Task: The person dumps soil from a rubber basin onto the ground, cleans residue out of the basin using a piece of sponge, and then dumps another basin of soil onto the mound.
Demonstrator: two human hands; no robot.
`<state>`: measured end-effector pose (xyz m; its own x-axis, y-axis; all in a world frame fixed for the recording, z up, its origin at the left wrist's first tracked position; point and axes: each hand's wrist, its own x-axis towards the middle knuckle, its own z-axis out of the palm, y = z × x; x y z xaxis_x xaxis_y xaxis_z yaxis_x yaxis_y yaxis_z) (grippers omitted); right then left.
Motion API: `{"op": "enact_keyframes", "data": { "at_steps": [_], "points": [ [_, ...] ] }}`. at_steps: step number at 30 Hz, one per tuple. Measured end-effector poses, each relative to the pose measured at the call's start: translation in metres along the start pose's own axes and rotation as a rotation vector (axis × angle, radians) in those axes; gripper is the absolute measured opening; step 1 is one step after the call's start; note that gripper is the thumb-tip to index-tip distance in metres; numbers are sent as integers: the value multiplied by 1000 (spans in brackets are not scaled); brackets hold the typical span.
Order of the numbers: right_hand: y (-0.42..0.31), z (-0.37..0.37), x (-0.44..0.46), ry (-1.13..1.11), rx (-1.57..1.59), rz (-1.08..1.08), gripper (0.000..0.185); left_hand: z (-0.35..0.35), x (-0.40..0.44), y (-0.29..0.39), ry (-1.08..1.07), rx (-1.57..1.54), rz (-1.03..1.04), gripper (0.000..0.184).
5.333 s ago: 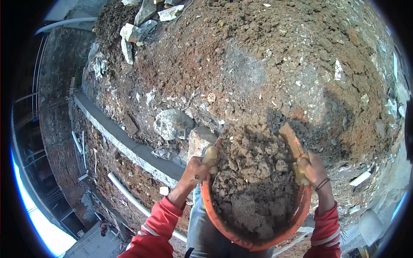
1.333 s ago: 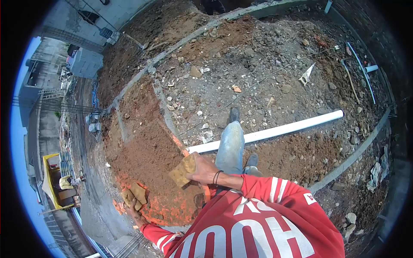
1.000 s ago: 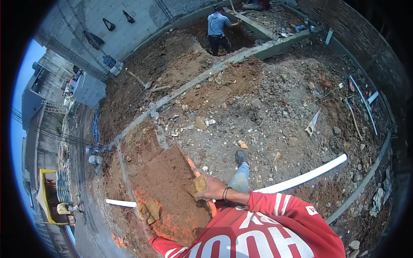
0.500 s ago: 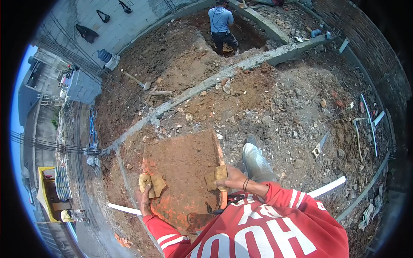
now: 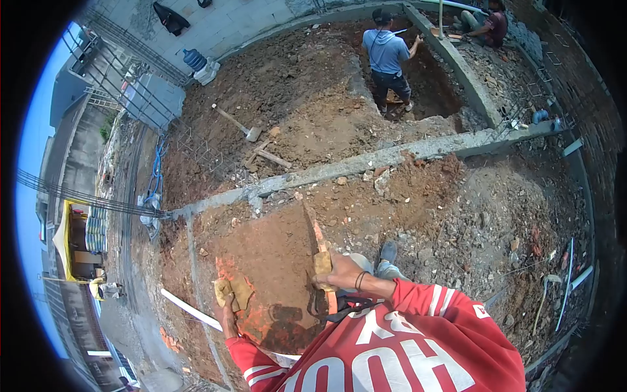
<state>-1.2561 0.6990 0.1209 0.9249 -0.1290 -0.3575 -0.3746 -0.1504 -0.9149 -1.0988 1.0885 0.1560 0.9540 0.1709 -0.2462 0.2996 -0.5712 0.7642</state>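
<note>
In front of my body is a wide orange tray-like panel [image 5: 271, 251], caked with brown soil and raised along its right edge. My left hand [image 5: 226, 306] is closed at its left edge over a tan pad [image 5: 241, 292]. On the opposite edge my right hand [image 5: 342, 270] grips through another tan pad [image 5: 322, 263]. The fingers are partly hidden by the pads. The panel's underside and whatever supports it are out of sight. A dark strap [image 5: 349, 308] lies between the panel and my red sweatshirt [image 5: 418, 340].
A concrete beam [image 5: 366, 161] crosses the rubble ahead. Beyond it lie a sledgehammer [image 5: 251, 134] and a trench with a person [image 5: 386, 59] in it. Another person [image 5: 493, 29] sits at the far right. White pipes [image 5: 189, 308] lie on both sides.
My view has shifted, bringing the trench and a seated person at the far right further into sight. My legs have changed position. Both hands keep hold of the panel.
</note>
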Motion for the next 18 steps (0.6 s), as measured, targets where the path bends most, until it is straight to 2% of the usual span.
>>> {"op": "enact_keyframes", "data": {
  "at_steps": [1,2,4,5,8,9,11,14,15,18],
  "points": [
    [-1,-5,18,10,-28,-30,65,6,0,6,54,8,22,39],
    [-7,-15,34,-11,-39,-24,65,11,1,17,24,-44,-35,40],
    [-22,-34,65,-80,-34,-29,60,29,-6,34,127,-55,-138,41],
    [-36,-50,78,-152,-41,13,69,36,1,34,134,-55,-147,41],
    [-36,-71,137,-168,-111,39,71,62,32,29,295,127,-398,44],
    [-28,-76,161,-165,-113,36,71,75,46,34,295,121,-402,44],
    [-13,-88,212,-33,-55,-44,58,106,81,45,278,85,-381,44],
    [-24,-135,293,-73,-33,13,62,161,150,76,245,46,-325,45],
    [-33,-153,323,-110,-95,59,70,178,181,94,226,46,-298,45],
    [-71,-193,390,-120,-20,78,67,211,277,170,116,85,-188,45]
  ]
}}
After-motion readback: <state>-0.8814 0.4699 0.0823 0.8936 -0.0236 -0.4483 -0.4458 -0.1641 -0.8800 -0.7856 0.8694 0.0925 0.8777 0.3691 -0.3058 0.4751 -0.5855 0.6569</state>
